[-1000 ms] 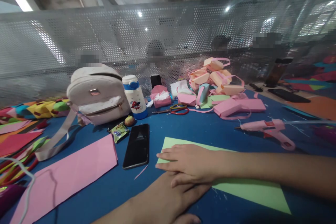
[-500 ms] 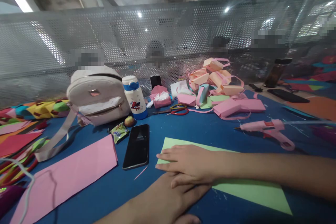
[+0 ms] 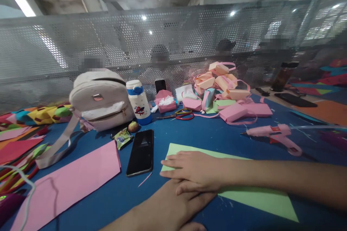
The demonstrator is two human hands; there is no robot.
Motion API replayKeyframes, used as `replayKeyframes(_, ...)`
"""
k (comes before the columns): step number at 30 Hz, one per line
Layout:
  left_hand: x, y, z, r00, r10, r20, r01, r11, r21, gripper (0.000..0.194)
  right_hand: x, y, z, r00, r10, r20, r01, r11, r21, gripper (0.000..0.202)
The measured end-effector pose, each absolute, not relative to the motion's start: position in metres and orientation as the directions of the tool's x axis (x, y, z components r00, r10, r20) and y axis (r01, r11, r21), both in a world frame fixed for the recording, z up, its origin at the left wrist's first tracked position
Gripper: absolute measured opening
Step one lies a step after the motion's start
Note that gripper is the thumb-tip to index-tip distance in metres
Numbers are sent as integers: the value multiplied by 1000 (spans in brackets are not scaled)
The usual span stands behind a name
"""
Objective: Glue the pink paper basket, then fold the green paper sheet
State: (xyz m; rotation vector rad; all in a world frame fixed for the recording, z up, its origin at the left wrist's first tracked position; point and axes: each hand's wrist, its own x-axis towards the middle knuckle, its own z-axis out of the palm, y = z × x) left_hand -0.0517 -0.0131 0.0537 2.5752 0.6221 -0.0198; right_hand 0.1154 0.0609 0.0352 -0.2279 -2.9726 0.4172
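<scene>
The right hand (image 3: 196, 171) hides part of the green paper (image 3: 265, 200) and, apparently, fingertips of the left hand (image 3: 172, 205)

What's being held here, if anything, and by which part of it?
Nothing is gripped. The hands lie overlapped with palms down, the right one flat on the green paper.

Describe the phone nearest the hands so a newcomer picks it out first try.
Find the off-white backpack on the blue table. In front and to its right, between the pink paper and the green paper, lies a black phone. It is flat, screen up, whereas the smaller-looking phone farther back stands upright.
</scene>
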Motion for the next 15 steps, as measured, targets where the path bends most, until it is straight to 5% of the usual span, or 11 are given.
replayKeyframes(15, -50, -14, 50, 908, 417, -35, 390, -813, 433, 61, 149, 48, 29, -960, 273, 58, 194, 802, -565, 70)
